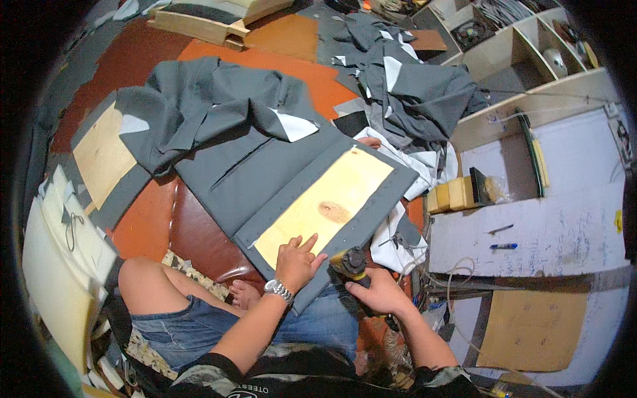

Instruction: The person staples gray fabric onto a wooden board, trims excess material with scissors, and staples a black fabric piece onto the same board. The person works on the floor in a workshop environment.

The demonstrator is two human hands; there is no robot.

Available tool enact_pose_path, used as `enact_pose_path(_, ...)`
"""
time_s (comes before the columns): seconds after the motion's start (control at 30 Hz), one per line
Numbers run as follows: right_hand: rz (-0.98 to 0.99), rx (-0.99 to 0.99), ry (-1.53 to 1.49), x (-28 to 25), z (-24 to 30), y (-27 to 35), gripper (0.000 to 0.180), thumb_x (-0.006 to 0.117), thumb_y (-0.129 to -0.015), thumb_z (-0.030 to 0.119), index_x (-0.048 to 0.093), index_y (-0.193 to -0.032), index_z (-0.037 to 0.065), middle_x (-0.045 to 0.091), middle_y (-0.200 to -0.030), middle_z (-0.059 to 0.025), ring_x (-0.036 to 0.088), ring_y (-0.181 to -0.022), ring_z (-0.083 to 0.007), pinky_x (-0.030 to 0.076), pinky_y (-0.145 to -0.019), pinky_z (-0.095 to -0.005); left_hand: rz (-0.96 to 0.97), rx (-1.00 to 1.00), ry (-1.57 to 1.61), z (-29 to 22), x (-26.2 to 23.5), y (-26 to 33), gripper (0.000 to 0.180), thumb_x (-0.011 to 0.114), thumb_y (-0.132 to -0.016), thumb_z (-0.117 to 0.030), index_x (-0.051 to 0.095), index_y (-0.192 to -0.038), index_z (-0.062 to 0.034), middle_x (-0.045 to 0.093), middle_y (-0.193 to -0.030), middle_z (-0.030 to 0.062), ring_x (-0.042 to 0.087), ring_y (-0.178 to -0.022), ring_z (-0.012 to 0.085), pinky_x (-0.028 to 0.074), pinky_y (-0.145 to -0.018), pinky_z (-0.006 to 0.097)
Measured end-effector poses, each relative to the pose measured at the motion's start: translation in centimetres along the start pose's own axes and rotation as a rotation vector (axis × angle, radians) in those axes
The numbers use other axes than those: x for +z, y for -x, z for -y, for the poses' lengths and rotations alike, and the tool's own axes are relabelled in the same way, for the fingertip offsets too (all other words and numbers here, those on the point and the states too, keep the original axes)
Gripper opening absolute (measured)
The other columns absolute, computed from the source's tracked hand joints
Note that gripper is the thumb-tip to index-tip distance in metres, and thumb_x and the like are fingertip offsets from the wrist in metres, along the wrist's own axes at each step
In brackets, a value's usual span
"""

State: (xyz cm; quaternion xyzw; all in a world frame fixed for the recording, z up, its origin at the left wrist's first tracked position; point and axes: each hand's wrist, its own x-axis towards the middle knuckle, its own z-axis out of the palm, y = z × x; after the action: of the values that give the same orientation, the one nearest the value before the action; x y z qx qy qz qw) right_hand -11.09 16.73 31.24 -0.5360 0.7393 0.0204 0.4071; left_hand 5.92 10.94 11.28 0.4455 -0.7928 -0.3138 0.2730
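Observation:
A grey-upholstered panel (385, 211) lies slanted across my lap, its fabric folded over the edges around a bare yellow wooden board (302, 222) with a knot in it. My left hand (298, 262), with a watch on its wrist, rests on the near end of the board, fingers stretched out. In my right hand (381, 292) is a yellow-and-black staple gun (350, 262), its head close to the panel's near right edge. Loose grey fabric (219, 99) is bunched beyond the panel, joined to another piece with a bare wooden face (103, 156) at the left.
Stacked foam sheets (63, 252) stand at the left. More grey fabric (424, 93) is heaped at the back. A shelf unit (531, 53) and a white board with a blue pen (504, 246) and cardboard (534, 328) are at the right. An air hose (451, 298) runs beside my right arm.

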Motion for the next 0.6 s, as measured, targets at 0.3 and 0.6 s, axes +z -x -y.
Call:
enact_pose_path(0.3, 0.061, 0.115, 0.272, 1.6, 3.2, -1.5, 0.050, 0.069, -0.086, 0.048, 0.075, -0.115, 0.008, 0.075, -0.093, -0.0274, 0.073, -0.093, -0.0452, 0.058, -0.089, -0.0533, 0.001, -0.006, 0.039, 0.5, 0.2, 0.0, 0.038, 0.073, -0.094, -0.039, 0.081, -0.071, -0.0096, 0.067, -0.143, 0.0000, 0.061, -0.121, 0.0318, 0.045, -0.094, 0.046)
enact_pose_path(0.6, 0.090, 0.155, 0.271, 3.8, 3.1, -1.0, 0.052, 0.070, -0.087, 0.048, 0.074, -0.115, 0.004, 0.075, -0.101, -0.0274, 0.073, -0.098, -0.0457, 0.057, -0.090, -0.0528, 0.178, -0.003, 0.107, 1.7, -1.2, -0.5, 0.042, 0.070, -0.096, -0.046, 0.083, -0.078, -0.0100, 0.059, -0.153, 0.0000, 0.058, -0.129, 0.0329, 0.044, -0.101, 0.048)
